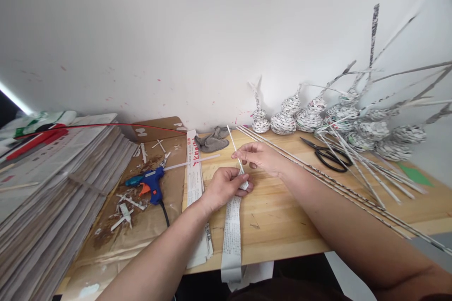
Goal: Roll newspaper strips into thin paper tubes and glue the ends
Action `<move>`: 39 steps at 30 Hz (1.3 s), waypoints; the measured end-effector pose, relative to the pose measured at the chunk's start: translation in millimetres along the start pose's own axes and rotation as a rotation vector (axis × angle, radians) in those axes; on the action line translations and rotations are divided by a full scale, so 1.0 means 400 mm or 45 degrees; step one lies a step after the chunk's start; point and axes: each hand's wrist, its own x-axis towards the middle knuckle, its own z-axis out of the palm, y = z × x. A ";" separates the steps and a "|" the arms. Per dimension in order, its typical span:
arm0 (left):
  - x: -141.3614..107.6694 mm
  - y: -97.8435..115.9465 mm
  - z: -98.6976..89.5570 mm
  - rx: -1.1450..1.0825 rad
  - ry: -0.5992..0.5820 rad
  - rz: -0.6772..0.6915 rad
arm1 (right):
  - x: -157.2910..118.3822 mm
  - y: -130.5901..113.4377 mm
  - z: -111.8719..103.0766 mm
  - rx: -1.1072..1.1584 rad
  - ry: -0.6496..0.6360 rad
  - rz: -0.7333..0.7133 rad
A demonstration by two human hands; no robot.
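Note:
A newspaper strip (pixel 232 237) hangs from my left hand (pixel 228 183) down over the table's front edge. Its upper end is rolled into a thin paper tube (pixel 232 139) that points up and away from me. My left thumb and fingers pinch the strip where flat paper meets the roll. Just above, my right hand (pixel 259 157) has thumb and fingertips closed round the tube. Left of my hands lies a stack of newspaper strips (pixel 195 193) with red print at its top. The fingertips on the far side of the tube are partly hidden.
A blue glue gun (pixel 152 186) lies on a stained board (pixel 141 221) at left, beside a tall newspaper stack (pixel 84 188). Black scissors (pixel 330 155), several finished paper tubes (pixel 370 167) and woven paper gourd shapes (pixel 284 115) occupy the right. A grey cloth (pixel 213 141) rests near the wall.

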 end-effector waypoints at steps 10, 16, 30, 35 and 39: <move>-0.002 -0.009 -0.005 -0.002 -0.012 0.058 | -0.004 -0.003 -0.005 0.047 -0.105 0.031; -0.004 -0.005 -0.004 0.034 -0.015 0.063 | -0.001 -0.001 -0.006 0.086 0.058 -0.002; -0.003 -0.008 -0.005 0.056 -0.004 0.071 | -0.001 0.004 -0.009 0.031 -0.127 -0.024; -0.002 -0.011 -0.005 0.047 -0.021 0.069 | 0.000 0.002 -0.004 0.041 0.122 -0.087; -0.003 -0.011 -0.004 0.029 -0.007 0.065 | -0.002 0.002 -0.004 0.001 -0.128 -0.056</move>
